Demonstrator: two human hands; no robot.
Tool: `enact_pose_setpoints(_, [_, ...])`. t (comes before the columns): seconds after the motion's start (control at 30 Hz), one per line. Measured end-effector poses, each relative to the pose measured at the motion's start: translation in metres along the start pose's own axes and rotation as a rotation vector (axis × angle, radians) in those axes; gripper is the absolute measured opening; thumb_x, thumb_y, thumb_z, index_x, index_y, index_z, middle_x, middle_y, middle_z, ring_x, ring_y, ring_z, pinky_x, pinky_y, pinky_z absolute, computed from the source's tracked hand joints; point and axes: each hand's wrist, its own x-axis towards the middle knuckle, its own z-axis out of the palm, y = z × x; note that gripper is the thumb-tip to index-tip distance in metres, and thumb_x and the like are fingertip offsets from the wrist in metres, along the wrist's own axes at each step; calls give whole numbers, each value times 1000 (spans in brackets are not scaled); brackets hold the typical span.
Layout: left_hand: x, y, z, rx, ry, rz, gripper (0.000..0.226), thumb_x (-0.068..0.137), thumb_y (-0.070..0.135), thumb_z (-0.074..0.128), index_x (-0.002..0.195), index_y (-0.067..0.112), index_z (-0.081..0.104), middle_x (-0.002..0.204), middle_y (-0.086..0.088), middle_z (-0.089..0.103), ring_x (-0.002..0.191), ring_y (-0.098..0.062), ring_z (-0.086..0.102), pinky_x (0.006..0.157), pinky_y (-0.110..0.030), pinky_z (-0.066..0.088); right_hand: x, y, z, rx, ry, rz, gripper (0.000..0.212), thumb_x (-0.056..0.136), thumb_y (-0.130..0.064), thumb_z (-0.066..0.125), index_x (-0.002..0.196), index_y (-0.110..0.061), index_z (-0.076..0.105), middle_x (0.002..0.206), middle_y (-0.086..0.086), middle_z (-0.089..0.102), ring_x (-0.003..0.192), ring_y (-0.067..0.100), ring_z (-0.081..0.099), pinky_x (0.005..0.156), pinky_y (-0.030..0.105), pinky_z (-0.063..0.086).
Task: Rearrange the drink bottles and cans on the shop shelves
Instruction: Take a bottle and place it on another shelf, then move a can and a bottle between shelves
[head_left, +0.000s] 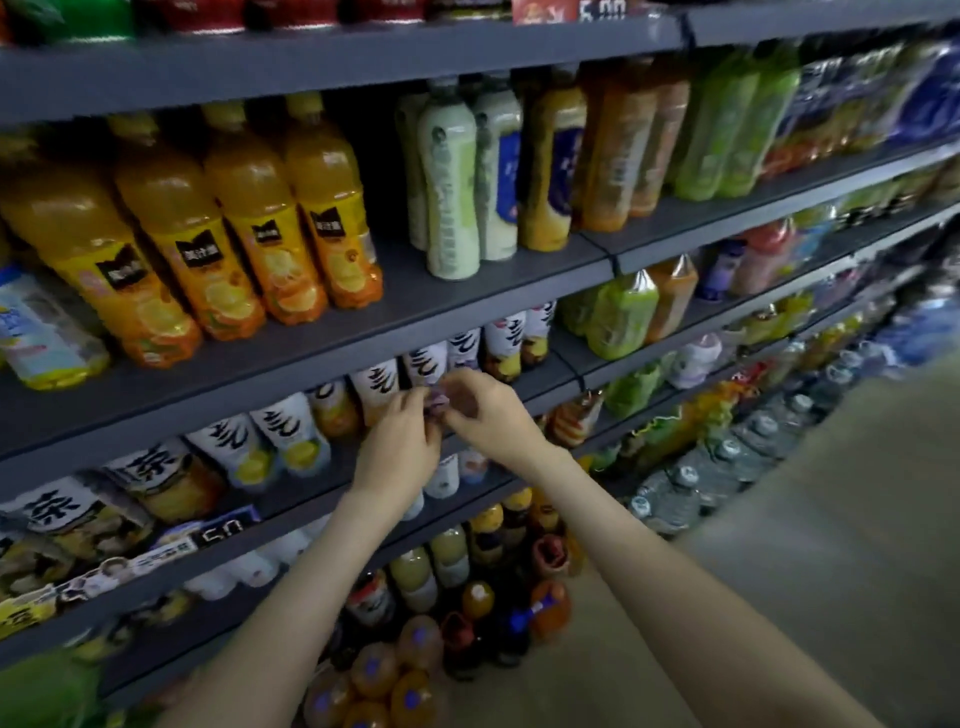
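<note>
Head view: I read 1 step in hand, setting a purple bottle (438, 402) into the row of white-labelled bottles (291, 426) on the grey shelf (301, 514). The bottle sits between both hands at the front of that row. The left hand (400, 441) curls its fingers round it from one side and the right hand (485, 410) pinches it from the other. Blur hides whether its base rests on the shelf. Next move, in my judgement: seat it upright in line with the row, then release.
</note>
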Motion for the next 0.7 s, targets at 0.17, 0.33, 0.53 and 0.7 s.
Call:
enact_pose_setpoints(0.17, [29, 73, 73, 12, -94, -61, 37, 96, 29, 49, 130, 15, 45, 127, -6, 54, 112, -25, 55, 83, -38, 50, -35, 95, -83, -63, 16, 170, 31, 93, -15, 57, 124, -11, 54, 119, 7, 59, 105, 20, 58, 83, 27, 48])
enact_pose_setpoints(0.33, [59, 170, 147, 36, -151, -85, 36, 97, 31, 47, 130, 17, 45, 127, -4, 53, 109, -24, 55, 77, -35, 49, -67, 188, -175, -68, 83, 333, 34, 93, -15, 56, 126, -9, 52, 113, 6, 61, 96, 19, 59, 76, 27, 49])
enact_pose_setpoints(0.53, [104, 260, 212, 73, -244, -57, 42, 99, 32, 44, 137, 16, 38, 127, -4, 52, 97, -20, 60, 62, -31, 49, -81, 282, -270, -90, 196, 505, 33, 92, -14, 57, 124, -7, 52, 117, 10, 59, 100, 21, 58, 73, 23, 40])
enact_pose_setpoints(0.7, [169, 310, 262, 120, -295, -54, 48, 99, 31, 43, 143, 15, 32, 134, -7, 49, 100, -25, 59, 56, -31, 47, -57, 355, -323, -79, 261, 569, 34, 88, -9, 57, 121, -5, 52, 114, 14, 61, 99, 25, 58, 77, 28, 43])
